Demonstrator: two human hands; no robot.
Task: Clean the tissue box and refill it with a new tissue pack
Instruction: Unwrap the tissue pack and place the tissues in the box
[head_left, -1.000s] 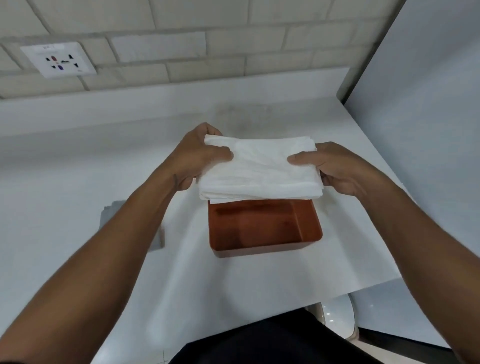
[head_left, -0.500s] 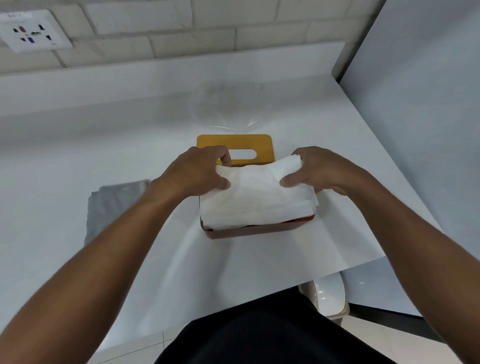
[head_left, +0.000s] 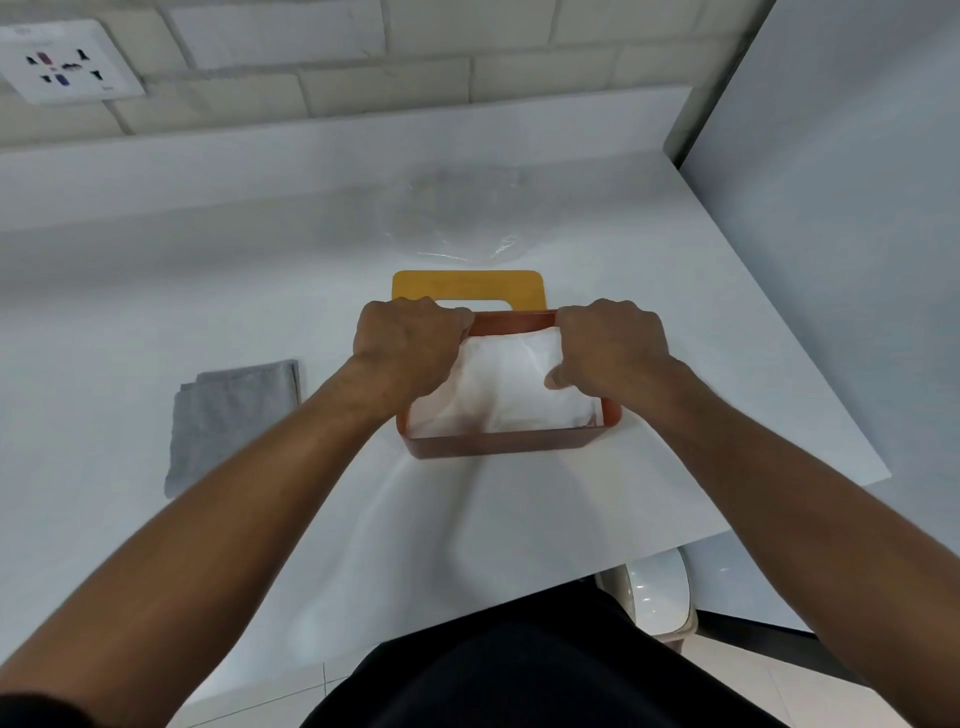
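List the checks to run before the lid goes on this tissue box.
1. Near end of tissue stack inside the box: ok, it sits below the rim.
2. Stack lying flat: not ok, top sheet is creased.
3. Both hands clear: not ok, left hand and right hand grip the stack's far end.
4. Reach to lid: ok, it lies just behind the box.
5. Far corners seated: cannot tell, hands hide them.

Orange box (head_left: 498, 448), white tissues (head_left: 519, 387), grey cloth (head_left: 228, 415)
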